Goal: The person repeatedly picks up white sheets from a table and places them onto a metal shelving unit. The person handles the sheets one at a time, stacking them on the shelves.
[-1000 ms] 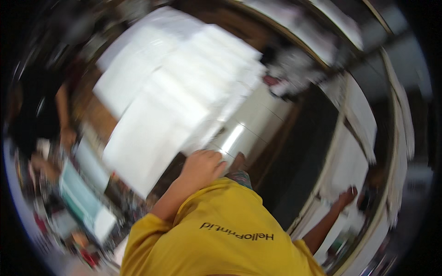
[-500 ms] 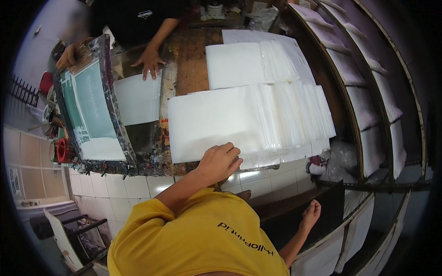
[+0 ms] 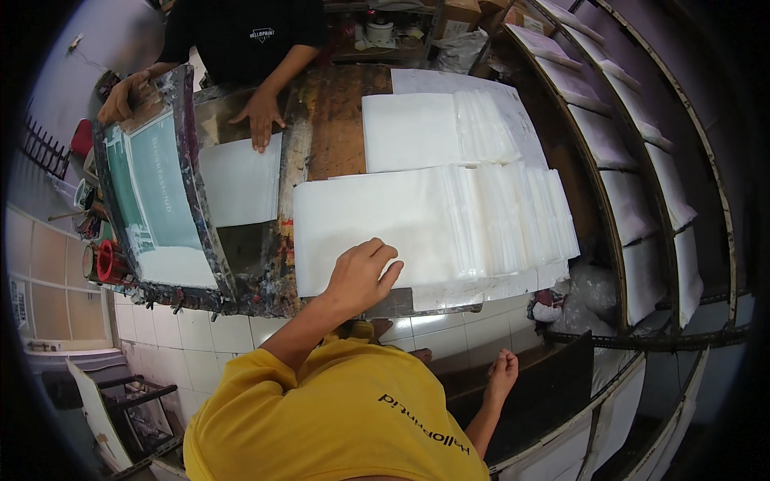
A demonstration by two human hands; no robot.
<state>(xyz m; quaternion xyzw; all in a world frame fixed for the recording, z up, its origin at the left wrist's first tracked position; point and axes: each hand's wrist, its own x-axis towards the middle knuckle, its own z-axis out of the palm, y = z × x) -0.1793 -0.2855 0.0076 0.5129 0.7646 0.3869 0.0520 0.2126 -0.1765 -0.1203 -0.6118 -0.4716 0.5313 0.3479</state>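
Observation:
My left hand (image 3: pixel 362 275) hovers over or rests on the near edge of a fanned stack of white, glossy, flat bags or sheets (image 3: pixel 381 210); contact is unclear. Its fingers are bent, the thumb stands apart, and nothing shows in it. Lower right, my right hand (image 3: pixel 502 369) hangs beside my body with its fingers curled closed; no object shows in it. Across the table, a co-worker's hand (image 3: pixel 260 117) lies on a single white sheet (image 3: pixel 241 180) on the printing bed. The co-worker's other hand (image 3: pixel 120 98) grips a tilted printing screen (image 3: pixel 160 180) with teal mesh.
A second fanned white stack (image 3: pixel 409 132) lies behind the first on the stained wooden table (image 3: pixel 337 120). Drying racks (image 3: pixel 597 188) with white sheets stand at the right. A red container (image 3: pixel 110 260) sits left of the screen. A stool (image 3: pixel 136 409) stands lower left.
My left hand has shifted slightly left, with its fingers a little looser. My right hand has swung left, closer to my body. The view has tilted a little.

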